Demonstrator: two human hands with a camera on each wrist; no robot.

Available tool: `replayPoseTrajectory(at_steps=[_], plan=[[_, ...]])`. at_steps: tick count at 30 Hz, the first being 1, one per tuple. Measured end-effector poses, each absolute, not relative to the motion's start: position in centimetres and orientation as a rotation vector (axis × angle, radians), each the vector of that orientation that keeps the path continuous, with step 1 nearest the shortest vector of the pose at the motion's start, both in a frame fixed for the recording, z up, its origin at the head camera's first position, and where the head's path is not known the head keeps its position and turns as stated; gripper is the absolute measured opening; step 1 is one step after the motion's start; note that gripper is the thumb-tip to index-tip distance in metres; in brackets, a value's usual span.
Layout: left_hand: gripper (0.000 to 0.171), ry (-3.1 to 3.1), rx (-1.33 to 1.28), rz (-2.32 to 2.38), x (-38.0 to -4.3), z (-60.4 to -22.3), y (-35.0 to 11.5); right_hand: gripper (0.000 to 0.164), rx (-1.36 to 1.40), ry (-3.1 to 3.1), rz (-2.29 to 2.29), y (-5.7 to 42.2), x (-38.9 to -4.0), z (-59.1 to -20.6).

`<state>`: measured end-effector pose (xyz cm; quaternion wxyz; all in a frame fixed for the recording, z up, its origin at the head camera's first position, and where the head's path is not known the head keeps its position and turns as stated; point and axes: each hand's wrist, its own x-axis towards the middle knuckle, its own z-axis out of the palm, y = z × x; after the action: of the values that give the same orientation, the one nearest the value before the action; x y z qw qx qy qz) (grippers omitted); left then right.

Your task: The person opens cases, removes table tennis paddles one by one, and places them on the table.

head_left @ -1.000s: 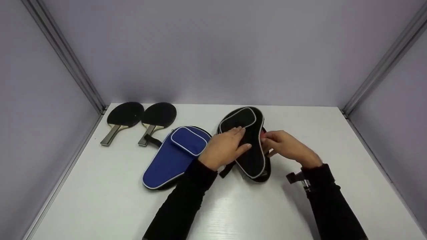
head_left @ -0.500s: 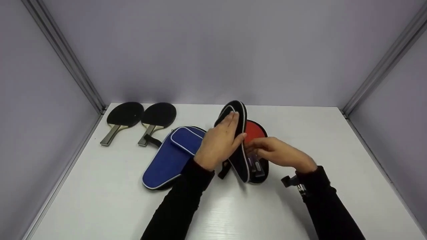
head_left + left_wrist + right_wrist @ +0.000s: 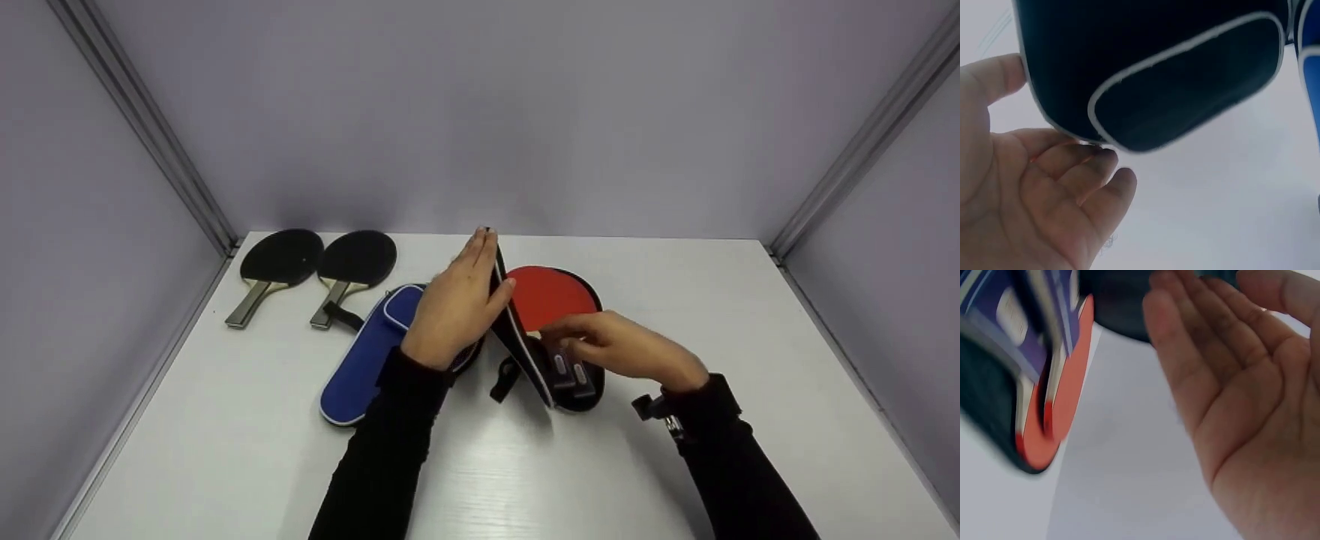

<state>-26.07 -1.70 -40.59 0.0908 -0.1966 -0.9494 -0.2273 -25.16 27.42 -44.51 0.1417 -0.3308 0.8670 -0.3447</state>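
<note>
A black table tennis bat case (image 3: 517,349) lies unzipped, its lid tilted up nearly on edge. Straight fingers of my left hand (image 3: 457,307) press the lid's outer side, the thumb at its rim. In the left wrist view, fingertips and thumb touch the white-piped lid (image 3: 1061,67) near its pocket (image 3: 1185,84). Two red-faced bats (image 3: 547,294) lie inside the case, handles (image 3: 561,369) toward me. Over those handles hovers my right hand (image 3: 634,349), fingers loosely bent and apparently gripping nothing. The right wrist view shows the stacked bats (image 3: 1067,405) beside that open palm (image 3: 1252,416).
A blue bat case (image 3: 364,367) lies left of the black one, partly under my left arm. Two black-faced bats (image 3: 283,257) rest at the table's back left. Grey walls (image 3: 480,112) enclose the white table (image 3: 675,465) at the back and sides.
The black case's lid has swung up and leftward with my left hand, uncovering the red bats. My right hand has shifted slightly left from the case's right edge to over the handles.
</note>
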Motion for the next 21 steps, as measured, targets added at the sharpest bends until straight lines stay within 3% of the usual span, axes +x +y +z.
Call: replayPoseTrajectory(at_steps=[8,21], plan=[[0.079,-2.877,-0.566,-0.743,-26.8,-40.2,-4.2,0.033,-0.733,2.739,-0.803,29.0,-25.8,-45.4],[0.082,-2.990,-0.504,-0.524,-27.7,-40.2,-7.3,0.029,-0.751,2.790,-0.612,28.7,-26.1,-46.0]])
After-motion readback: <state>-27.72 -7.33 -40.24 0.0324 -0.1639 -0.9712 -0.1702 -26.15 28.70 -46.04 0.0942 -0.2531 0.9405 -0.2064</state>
